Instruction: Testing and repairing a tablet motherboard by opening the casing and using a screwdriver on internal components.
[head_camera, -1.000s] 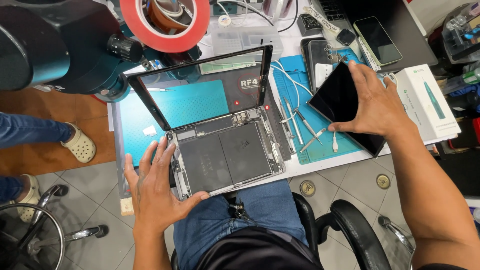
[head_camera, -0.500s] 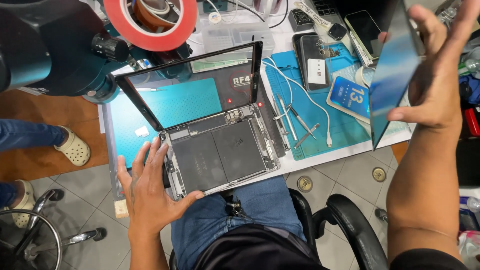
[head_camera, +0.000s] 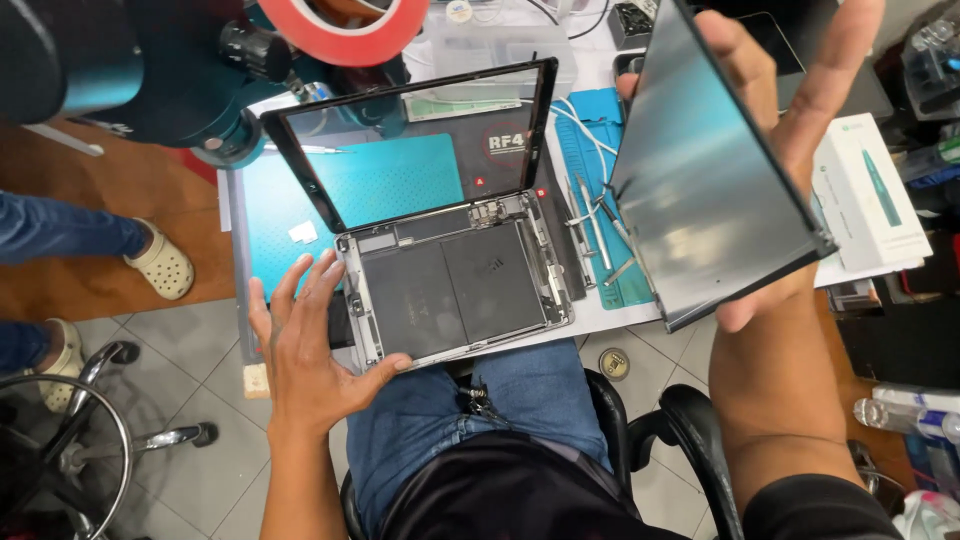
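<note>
The opened tablet (head_camera: 455, 285) lay at the near edge of the tabletop (head_camera: 610, 318), just above the seated person's knees, with its dark battery cells bare inside the silver shell. Its glass front panel (head_camera: 420, 140) stood tilted up from the tablet's far edge, and the teal work mat (head_camera: 385, 180) showed through it. The left hand (head_camera: 305, 350) rested spread against the tablet's left side, fingers apart, the thumb hooked under the near left corner and the palm over the tabletop's edge. To the right of the tablet, the right hand (head_camera: 785, 150) held a dark display panel (head_camera: 705, 170) up in the air, tilted on edge; the fingers reached over its far side and the thumb came round the lower corner, so the hand was clamped on the panel. Between the tablet and that raised panel lay several thin metal tools (head_camera: 595, 215) and a white cable (head_camera: 580, 115) on a blue mat (head_camera: 590, 150). Further right of the tablet sat a white box (head_camera: 870, 195) with a teal tool pictured on it. Beyond the tablet's far left corner stood a large dark teal microscope body (head_camera: 140, 70), and a red roll of tape (head_camera: 345, 25) near it. On the floor left of the tablet, another person's foot in a cream clog (head_camera: 160, 265) was visible.
</note>
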